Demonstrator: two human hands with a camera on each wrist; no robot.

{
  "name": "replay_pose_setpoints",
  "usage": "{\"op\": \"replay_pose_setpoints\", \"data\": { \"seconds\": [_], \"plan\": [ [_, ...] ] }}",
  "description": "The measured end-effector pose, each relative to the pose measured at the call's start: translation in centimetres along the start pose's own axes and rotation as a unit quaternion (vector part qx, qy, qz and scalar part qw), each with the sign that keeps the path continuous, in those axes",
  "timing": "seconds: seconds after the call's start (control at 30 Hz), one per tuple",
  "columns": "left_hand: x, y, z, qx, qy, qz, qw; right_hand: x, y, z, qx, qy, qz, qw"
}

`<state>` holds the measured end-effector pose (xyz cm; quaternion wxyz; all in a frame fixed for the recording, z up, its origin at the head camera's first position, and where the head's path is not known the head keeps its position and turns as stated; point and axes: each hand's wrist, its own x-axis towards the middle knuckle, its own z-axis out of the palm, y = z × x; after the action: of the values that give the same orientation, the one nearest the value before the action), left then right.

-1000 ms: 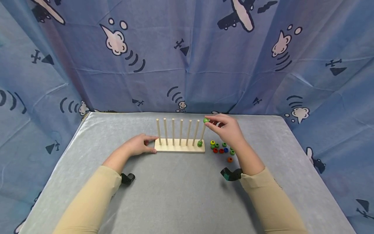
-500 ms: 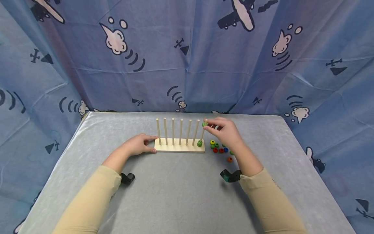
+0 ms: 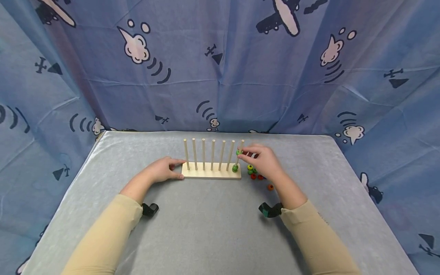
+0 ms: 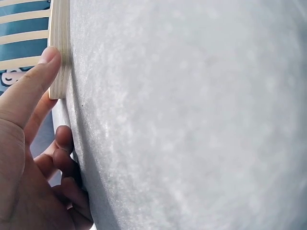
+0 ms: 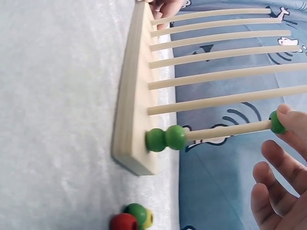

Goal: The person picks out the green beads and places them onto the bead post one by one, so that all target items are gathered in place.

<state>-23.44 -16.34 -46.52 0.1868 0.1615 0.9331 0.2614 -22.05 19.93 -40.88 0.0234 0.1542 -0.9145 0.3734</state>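
A pale wooden peg stand (image 3: 211, 174) with a row of several upright pegs stands on the table. My left hand (image 3: 160, 170) grips the left end of its base, thumb at the front and index finger behind. At the other end, two green beads (image 5: 166, 138) are stacked at the foot of the rightmost peg (image 5: 225, 130). My right hand (image 3: 264, 160) pinches another green bead (image 3: 238, 152) between thumb and index finger. That bead is threaded on the same peg, below its tip and apart from the stacked pair. The other right fingers are loosely bent.
Loose beads lie right of the stand, among them a yellow bead (image 3: 249, 167), a red bead (image 3: 253, 176) and an orange bead (image 3: 270, 187). My right hand and forearm hide some others. Behind the grey-covered table (image 3: 206, 229) hangs a blue patterned curtain (image 3: 220, 76).
My right hand has brought the green bead from the tip of the rightmost peg a little way down it. The left hand and the peg stand have stayed in place.
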Motion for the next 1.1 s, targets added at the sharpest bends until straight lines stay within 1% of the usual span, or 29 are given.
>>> {"op": "replay_pose_setpoints", "data": {
  "seconds": [0.23,0.4,0.6,0.83,1.1],
  "plan": [
    [0.0,0.0,0.0,0.005,0.0,0.002,1.0,-0.1,1.3,1.1,-0.017,-0.021,0.001,0.9996],
    [0.1,0.0,0.1,0.004,0.001,0.006,1.0,-0.3,1.8,1.8,-0.021,-0.035,0.011,0.9991],
    [0.0,0.0,0.0,0.001,-0.001,0.0,1.0,-0.4,2.4,2.6,-0.035,-0.042,0.009,0.9984],
    [0.2,0.0,0.0,0.0,-0.001,0.006,1.0,-0.4,2.7,3.1,-0.059,-0.062,0.013,0.9963],
    [0.2,-0.1,0.1,0.001,0.0,0.006,1.0,-0.3,3.1,3.2,-0.057,-0.067,0.027,0.9957]
  ]
}}
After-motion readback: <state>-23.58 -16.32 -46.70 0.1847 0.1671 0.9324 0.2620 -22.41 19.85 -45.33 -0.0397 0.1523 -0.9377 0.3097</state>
